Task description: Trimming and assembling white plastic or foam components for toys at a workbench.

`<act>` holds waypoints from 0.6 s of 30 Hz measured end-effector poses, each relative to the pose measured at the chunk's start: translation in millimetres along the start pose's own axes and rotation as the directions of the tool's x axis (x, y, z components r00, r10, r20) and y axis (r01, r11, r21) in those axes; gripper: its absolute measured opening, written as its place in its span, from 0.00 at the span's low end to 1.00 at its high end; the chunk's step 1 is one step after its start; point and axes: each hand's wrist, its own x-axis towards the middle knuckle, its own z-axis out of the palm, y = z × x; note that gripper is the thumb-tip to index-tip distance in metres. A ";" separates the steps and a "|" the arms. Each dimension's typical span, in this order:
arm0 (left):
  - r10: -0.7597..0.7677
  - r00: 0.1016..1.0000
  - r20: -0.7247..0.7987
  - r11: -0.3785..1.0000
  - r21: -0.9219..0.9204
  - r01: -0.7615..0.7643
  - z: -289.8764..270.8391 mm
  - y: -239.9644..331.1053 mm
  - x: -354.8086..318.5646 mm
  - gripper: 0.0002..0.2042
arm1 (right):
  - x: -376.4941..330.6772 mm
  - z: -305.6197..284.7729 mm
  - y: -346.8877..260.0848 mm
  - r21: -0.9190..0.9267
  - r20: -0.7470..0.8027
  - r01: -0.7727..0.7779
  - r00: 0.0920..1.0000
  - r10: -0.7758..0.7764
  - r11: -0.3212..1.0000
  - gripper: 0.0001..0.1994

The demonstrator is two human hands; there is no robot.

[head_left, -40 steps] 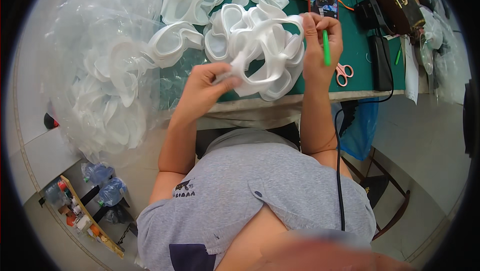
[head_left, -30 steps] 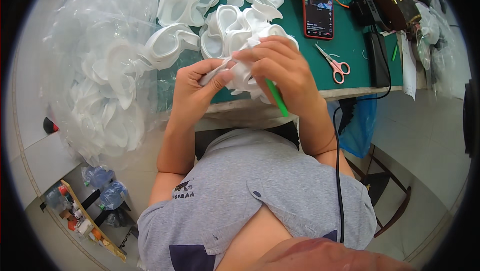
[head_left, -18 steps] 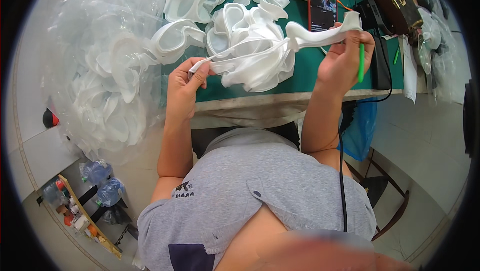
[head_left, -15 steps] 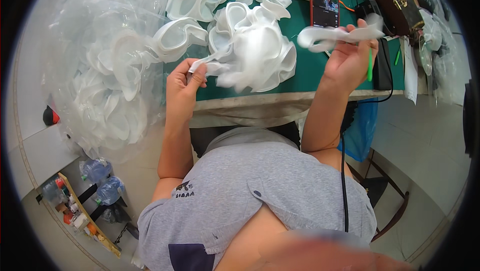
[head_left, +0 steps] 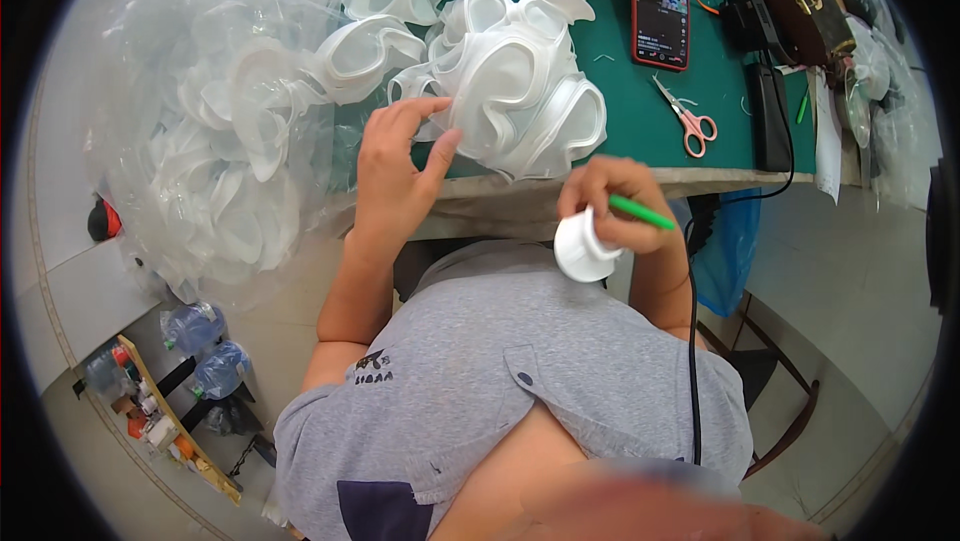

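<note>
My left hand is open, thumb and fingers apart, its fingertips at the left side of a pile of curved white pieces. These look soft and partly see-through, with thicker white rims. Close to my body, just off the table's front edge, my right hand is closed on one curled white piece. A slim green stick, perhaps a pen or small tool, sticks out between the same fingers. What its tip looks like is hidden by the hand.
Pink-handled scissors lie on the green tabletop at the right, below a phone with a lit screen. A big clear plastic bag of white pieces bulges at the left. A black cable hangs down beside my right arm.
My right hand has come down and left from beside the phone to near my body, bringing the white piece and green stick. My left hand has let go of the white piece it pinched.
</note>
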 end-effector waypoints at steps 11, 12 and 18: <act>-0.410 0.912 0.022 0.908 -0.080 0.410 26.4 7.0 -8.4 0.07 | -169.3 -9.5 45.5 -0.508 -0.489 -0.661 0.749 0.446 0.553 0.09; -0.325 0.943 0.068 0.946 0.014 0.325 27.0 2.3 -10.2 0.06 | -187.7 -13.2 53.0 -0.538 -0.551 -0.697 0.716 0.429 0.473 0.09; -0.346 0.926 0.149 0.719 -0.592 0.364 33.3 -11.5 -19.4 0.05 | -267.2 -26.5 116.5 -0.492 -0.808 -0.844 0.534 0.250 0.211 0.10</act>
